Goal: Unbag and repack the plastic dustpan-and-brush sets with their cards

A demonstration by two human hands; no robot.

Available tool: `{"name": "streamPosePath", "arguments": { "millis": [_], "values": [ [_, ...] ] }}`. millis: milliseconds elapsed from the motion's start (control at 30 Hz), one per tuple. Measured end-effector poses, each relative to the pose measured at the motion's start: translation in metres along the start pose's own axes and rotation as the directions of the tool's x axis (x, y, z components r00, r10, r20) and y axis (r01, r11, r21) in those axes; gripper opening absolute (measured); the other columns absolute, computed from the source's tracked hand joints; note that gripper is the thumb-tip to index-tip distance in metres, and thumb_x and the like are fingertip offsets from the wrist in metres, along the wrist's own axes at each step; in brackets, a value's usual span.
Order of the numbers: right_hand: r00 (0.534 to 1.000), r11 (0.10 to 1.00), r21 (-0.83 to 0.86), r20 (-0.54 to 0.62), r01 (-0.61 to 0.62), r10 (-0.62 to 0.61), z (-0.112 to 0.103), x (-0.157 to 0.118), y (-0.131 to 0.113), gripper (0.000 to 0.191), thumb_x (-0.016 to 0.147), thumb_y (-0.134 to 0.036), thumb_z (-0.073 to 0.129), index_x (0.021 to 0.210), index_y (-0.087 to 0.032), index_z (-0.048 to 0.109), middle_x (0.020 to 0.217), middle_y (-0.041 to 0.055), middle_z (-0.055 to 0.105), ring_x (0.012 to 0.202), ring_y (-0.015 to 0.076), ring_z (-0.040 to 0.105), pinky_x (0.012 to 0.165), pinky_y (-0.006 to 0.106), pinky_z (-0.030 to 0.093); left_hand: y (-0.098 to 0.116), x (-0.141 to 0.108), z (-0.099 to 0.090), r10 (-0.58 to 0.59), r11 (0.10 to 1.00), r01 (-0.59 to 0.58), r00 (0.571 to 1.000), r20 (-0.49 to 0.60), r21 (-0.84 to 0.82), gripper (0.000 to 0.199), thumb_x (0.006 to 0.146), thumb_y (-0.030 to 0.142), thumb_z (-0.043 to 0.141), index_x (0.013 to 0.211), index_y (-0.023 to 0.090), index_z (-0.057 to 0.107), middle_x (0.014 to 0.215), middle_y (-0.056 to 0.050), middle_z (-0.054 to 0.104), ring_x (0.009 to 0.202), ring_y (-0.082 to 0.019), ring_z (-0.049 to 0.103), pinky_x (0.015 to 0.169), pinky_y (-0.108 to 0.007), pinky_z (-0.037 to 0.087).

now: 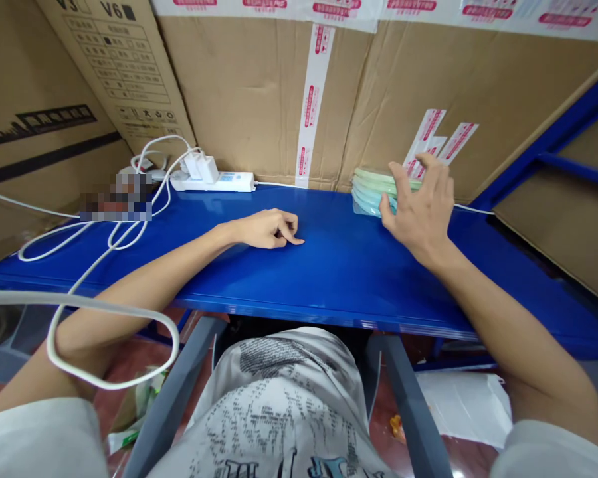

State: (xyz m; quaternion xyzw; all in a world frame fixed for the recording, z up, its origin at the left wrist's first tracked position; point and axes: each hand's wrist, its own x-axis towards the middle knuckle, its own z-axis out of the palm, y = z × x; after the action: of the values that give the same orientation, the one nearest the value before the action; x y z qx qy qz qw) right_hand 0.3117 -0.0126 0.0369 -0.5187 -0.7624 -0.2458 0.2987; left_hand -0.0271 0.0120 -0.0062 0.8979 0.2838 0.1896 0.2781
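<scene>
My left hand (269,229) rests on the blue table (309,279) with its fingers loosely bent and one finger stretched a little to the right. Nothing shows in its grasp, and there are gaps between the fingers. Raised at the right, my right hand (423,212) has its fingers spread and bent, holding nothing that I can see. Just behind and left of it lies a stack of pale green and light blue flat things in clear plastic (371,191), against the cardboard. The right hand covers part of that stack; whether the thumb touches it I cannot tell.
A white power strip (236,181) with plugged-in chargers (202,167) lies at the back left. A white cable (114,382) loops over my left forearm. Cardboard walls (259,99) stand behind the table, and a blue metal frame (543,143) rises at the right.
</scene>
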Motion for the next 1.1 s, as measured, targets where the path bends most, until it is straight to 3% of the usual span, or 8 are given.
{"name": "streamPosePath", "arguments": {
  "millis": [200, 300, 367, 500, 667, 867, 1000, 1100],
  "values": [
    [0.997, 0.997, -0.009, 0.018, 0.071, -0.071, 0.010, -0.003, 0.004, 0.049, 0.103, -0.033, 0.048, 0.152, -0.029, 0.054, 0.160, 0.0160, 0.044, 0.142, 0.0461, 0.042, 0.113, 0.064, 0.036, -0.001, -0.002, -0.003, 0.029, 0.989, -0.033, 0.999, 0.028, 0.146, 0.042, 0.078, 0.011, 0.064, 0.107, 0.030, 0.088, 0.094, -0.003, 0.067, 0.071, -0.013, 0.059, 0.066, -0.023, 0.043],
    [0.978, 0.978, 0.002, 0.009, 0.209, -0.209, 0.017, -0.004, 0.005, 0.044, 0.100, -0.028, 0.051, 0.144, -0.027, 0.061, 0.151, 0.0156, 0.052, 0.136, 0.0417, 0.048, 0.111, 0.062, 0.039, -0.003, -0.003, -0.002, 0.075, 0.967, -0.081, 0.997, 0.032, 0.243, 0.045, 0.082, 0.011, 0.059, 0.112, 0.030, 0.087, 0.097, -0.003, 0.068, 0.071, -0.012, 0.060, 0.066, -0.022, 0.044],
    [0.934, 0.934, 0.027, -0.017, 0.356, -0.356, 0.023, -0.006, 0.004, 0.038, 0.098, -0.023, 0.054, 0.134, -0.023, 0.067, 0.141, 0.0166, 0.059, 0.128, 0.0385, 0.055, 0.105, 0.058, 0.044, -0.002, -0.004, -0.002, 0.100, 0.951, -0.108, 0.994, 0.043, 0.291, 0.044, 0.083, 0.011, 0.058, 0.112, 0.029, 0.086, 0.098, -0.002, 0.069, 0.070, -0.011, 0.060, 0.067, -0.021, 0.044],
    [0.784, 0.780, 0.078, -0.090, 0.620, -0.614, 0.037, -0.010, -0.003, 0.029, 0.094, -0.015, 0.057, 0.118, -0.019, 0.072, 0.121, 0.0159, 0.067, 0.113, 0.0326, 0.061, 0.093, 0.050, 0.050, 0.000, -0.005, -0.003, 0.139, 0.931, -0.150, 0.989, 0.056, 0.333, 0.040, 0.086, 0.012, 0.057, 0.109, 0.027, 0.086, 0.096, -0.002, 0.071, 0.070, -0.010, 0.062, 0.066, -0.021, 0.045],
    [0.681, 0.676, 0.085, -0.097, 0.732, -0.726, 0.043, -0.016, -0.012, 0.026, 0.094, -0.011, 0.055, 0.111, -0.018, 0.074, 0.114, 0.0153, 0.069, 0.107, 0.0299, 0.062, 0.087, 0.045, 0.050, -0.002, -0.002, -0.004, 0.194, 0.948, -0.175, 0.980, -0.048, 0.265, 0.032, 0.084, 0.011, 0.058, 0.097, 0.022, 0.085, 0.094, -0.003, 0.075, 0.073, -0.012, 0.067, 0.065, -0.022, 0.048],
    [0.682, 0.674, 0.109, -0.089, 0.731, -0.726, 0.042, -0.016, -0.011, 0.024, 0.097, -0.012, 0.054, 0.111, -0.015, 0.074, 0.112, 0.0158, 0.069, 0.104, 0.0291, 0.061, 0.085, 0.043, 0.047, -0.011, 0.001, -0.007, 0.196, 0.955, -0.098, 0.916, -0.351, 0.279, 0.011, 0.089, 0.026, 0.071, 0.085, 0.016, 0.076, 0.081, -0.004, 0.077, 0.068, -0.014, 0.069, 0.065, -0.023, 0.051],
    [0.704, 0.686, 0.173, -0.069, 0.707, -0.707, 0.044, -0.016, -0.011, 0.023, 0.098, -0.013, 0.055, 0.109, -0.015, 0.075, 0.110, 0.0155, 0.070, 0.101, 0.0279, 0.061, 0.084, 0.042, 0.045, -0.018, 0.000, -0.011, 0.212, 0.950, -0.109, 0.913, -0.349, 0.292, 0.019, 0.092, 0.030, 0.072, 0.079, 0.017, 0.077, 0.083, -0.005, 0.080, 0.067, -0.014, 0.072, 0.067, -0.024, 0.052],
    [0.768, 0.710, 0.352, -0.040, 0.610, -0.640, 0.044, -0.017, -0.016, 0.022, 0.101, -0.017, 0.055, 0.106, -0.016, 0.076, 0.109, 0.0142, 0.072, 0.099, 0.0267, 0.062, 0.085, 0.042, 0.047, -0.022, -0.001, -0.013, 0.219, 0.933, -0.100, 0.920, -0.325, 0.346, 0.018, 0.095, 0.027, 0.068, 0.086, 0.017, 0.079, 0.082, -0.005, 0.081, 0.064, -0.014, 0.072, 0.067, -0.024, 0.052]
  ]
}}
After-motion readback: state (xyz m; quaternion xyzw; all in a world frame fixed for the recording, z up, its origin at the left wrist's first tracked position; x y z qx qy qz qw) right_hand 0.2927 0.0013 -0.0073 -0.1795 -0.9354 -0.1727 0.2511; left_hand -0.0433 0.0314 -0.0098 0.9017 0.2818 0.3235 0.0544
